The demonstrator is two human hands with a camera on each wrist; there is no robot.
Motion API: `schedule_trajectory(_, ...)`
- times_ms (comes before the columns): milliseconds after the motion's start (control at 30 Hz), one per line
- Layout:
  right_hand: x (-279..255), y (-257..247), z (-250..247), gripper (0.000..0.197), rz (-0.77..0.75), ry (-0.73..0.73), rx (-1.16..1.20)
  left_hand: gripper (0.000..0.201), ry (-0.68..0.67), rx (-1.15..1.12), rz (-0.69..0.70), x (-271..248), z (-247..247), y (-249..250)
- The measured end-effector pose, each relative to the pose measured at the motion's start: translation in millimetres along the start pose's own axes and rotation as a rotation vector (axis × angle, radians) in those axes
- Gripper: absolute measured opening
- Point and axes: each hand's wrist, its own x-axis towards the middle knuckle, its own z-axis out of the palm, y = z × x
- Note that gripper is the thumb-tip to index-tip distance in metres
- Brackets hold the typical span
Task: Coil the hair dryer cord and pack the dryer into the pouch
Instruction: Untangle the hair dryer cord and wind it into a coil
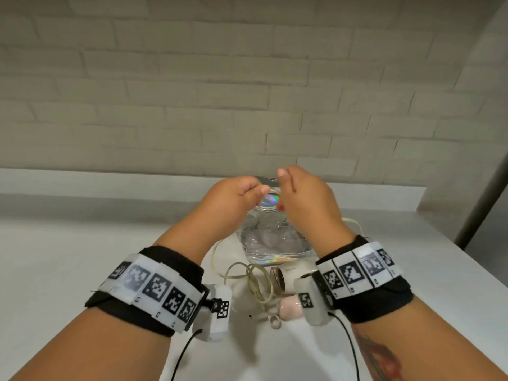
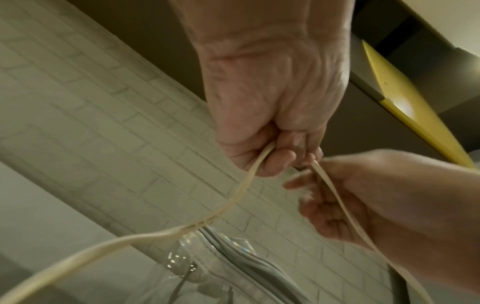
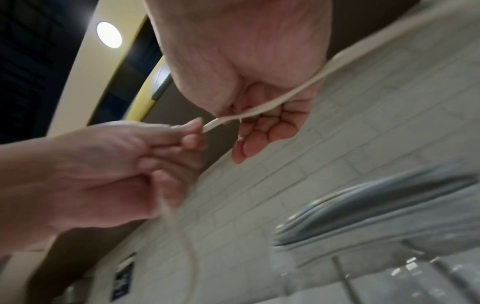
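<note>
You are holding both hands up close together above the pouch [image 1: 275, 243], and the cord [image 2: 233, 199] is running between them. Your left hand [image 1: 233, 199] is curling its fingers around the cord, pinching it near the fingertips; the wrist view is showing the cord leaving that fist in two strands, one sweeping down and to the left, the other crossing to your right hand [image 1: 305, 199]. Your right hand is also gripping the cord, with the thumb pressing it against curled fingers, and the cord is trailing off past the heel of that hand.

The short span between the two grips is lying roughly level, from left to right, so the two hands are nearly touching. The rest of the cord is hanging down toward you, where loose loops are lying on the counter [image 1: 82, 243] just in front of the pouch. The dryer [image 1: 288, 292] is lying there too, beside those loops, under your right wrist and not yet in the pouch.

Judging from this, the slack to gather is lying below and nearer to you than either grip, on both sides. Your left hand is looking like the anchor for the coil, while your right is seeming better placed to slide out along the cord and bring back the next loop.
</note>
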Motion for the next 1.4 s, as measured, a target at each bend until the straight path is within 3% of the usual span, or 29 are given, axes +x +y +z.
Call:
schedule_trajectory(200,7,-20,2,0.026,0.086,0.05,0.243,0.03,-0.037,-0.125,-0.013,-2,-4,-1)
schedule_trajectory(400,24,14,-12,0.006,0.252,0.267,0.384,0.029,-0.035,-0.204,-0.086,-17,-25,-29)
schedule_trajectory(567,27,44,-19,0.006,0.377,0.385,0.413,0.027,-0.001,-0.254,-0.146,-24,-34,-45)
schedule_trajectory(667,21,56,-18,0.016,0.412,0.393,0.352,0.027,0.016,-0.263,-0.165,-24,-31,-47)
schedule_trajectory(767,17,56,-12,0.025,0.366,0.354,0.192,0.031,0.036,-0.256,-0.189,-21,-24,-44)
schedule_trajectory(967,0,3,14,0.029,-0.084,0.154,0.053,0.035,-0.006,-0.159,-0.167,-11,-2,-25)
schedule_trajectory(1066,-8,-19,24,0.029,-0.16,0.079,0.091,0.035,0.0,-0.112,-0.126,-8,4,-11)
schedule_trajectory(1233,1,-18,20,0.028,0.032,0.062,0.217,0.029,-0.096,-0.26,-0.121,-17,-1,-14)
schedule_trajectory(1400,20,9,4,0.018,0.21,0.203,0.318,0.025,-0.088,-0.38,-0.187,-26,-11,-33)
